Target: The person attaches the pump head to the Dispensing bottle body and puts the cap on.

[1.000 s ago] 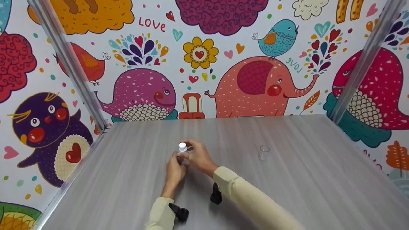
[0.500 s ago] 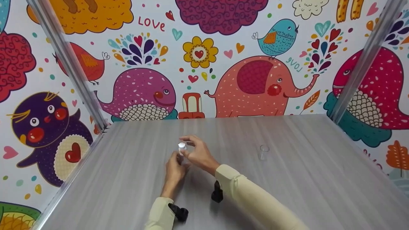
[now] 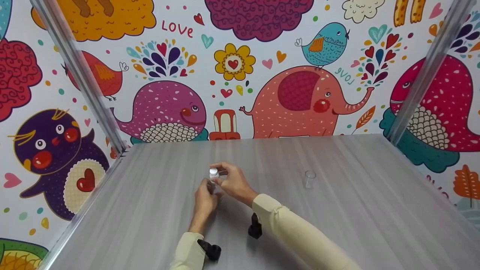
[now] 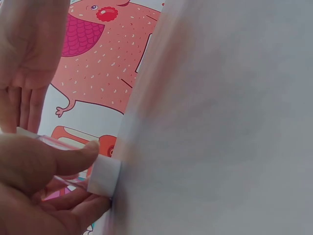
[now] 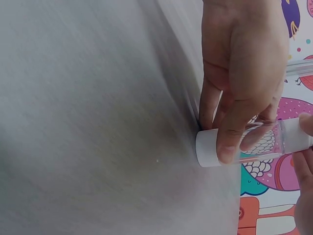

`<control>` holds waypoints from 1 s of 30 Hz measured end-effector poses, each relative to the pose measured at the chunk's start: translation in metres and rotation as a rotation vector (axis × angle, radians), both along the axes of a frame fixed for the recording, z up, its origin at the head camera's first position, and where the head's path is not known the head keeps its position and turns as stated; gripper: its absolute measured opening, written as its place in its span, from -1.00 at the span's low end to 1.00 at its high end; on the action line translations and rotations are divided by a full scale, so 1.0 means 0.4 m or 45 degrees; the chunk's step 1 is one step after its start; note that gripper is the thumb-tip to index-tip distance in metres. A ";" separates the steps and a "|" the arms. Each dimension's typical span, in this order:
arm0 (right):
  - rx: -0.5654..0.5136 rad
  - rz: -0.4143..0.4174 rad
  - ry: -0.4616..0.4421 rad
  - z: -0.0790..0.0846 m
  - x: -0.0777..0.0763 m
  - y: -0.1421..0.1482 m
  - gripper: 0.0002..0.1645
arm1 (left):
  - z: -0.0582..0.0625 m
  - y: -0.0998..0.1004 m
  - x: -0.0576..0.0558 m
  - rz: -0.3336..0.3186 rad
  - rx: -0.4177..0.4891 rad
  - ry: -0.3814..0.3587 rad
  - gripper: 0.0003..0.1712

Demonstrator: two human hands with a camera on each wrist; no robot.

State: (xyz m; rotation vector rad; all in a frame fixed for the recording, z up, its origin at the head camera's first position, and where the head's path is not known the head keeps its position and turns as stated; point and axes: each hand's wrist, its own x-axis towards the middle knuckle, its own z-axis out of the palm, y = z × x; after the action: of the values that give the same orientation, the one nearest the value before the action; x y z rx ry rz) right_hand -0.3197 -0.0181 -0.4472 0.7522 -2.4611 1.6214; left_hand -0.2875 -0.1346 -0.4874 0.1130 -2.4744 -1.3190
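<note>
A small clear bottle [image 5: 257, 143] with a white top [image 3: 213, 171] and a white base [image 4: 104, 175] stands upright on the table, left of centre in the head view. My left hand [image 3: 205, 199] holds it low down, thumb and fingers around the base and lower wall. Higher up, my right hand [image 3: 235, 183] has its thumb and fingers around the white collar [image 5: 295, 135]. In the right wrist view only part of the right hand shows at the right edge. A clear cup-like piece [image 3: 309, 179] stands apart on the table to the right.
The grey wood-grain table [image 3: 356, 210] reaches back to a wall with cartoon animals [image 3: 296, 101]. Metal posts [image 3: 423, 78] rise at both back corners. A black device [image 3: 255, 226] hangs below the right wrist, another [image 3: 210, 250] beside the left.
My right fingers spread away from the bottle's top and then closed around it again. The top's small spout pointed left before and no longer shows there. My left hand has stayed in place.
</note>
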 end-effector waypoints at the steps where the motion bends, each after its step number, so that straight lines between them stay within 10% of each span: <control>1: 0.001 -0.009 0.005 -0.001 -0.001 -0.001 -0.60 | 0.000 0.000 0.000 0.005 -0.002 0.000 -0.70; 20: -0.008 -0.060 0.130 -0.016 -0.002 0.006 -0.52 | -0.006 0.000 -0.003 0.013 0.008 0.018 -0.68; 30: 0.031 0.088 0.133 -0.008 -0.001 0.010 -0.45 | -0.006 -0.003 -0.005 0.000 -0.008 0.029 -0.67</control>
State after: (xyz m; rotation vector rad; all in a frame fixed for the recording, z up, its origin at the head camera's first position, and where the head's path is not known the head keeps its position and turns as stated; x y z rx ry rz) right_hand -0.3202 -0.0142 -0.4505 0.9108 -2.4112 1.5349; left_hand -0.2894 -0.1359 -0.4896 0.0954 -2.4595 -1.3053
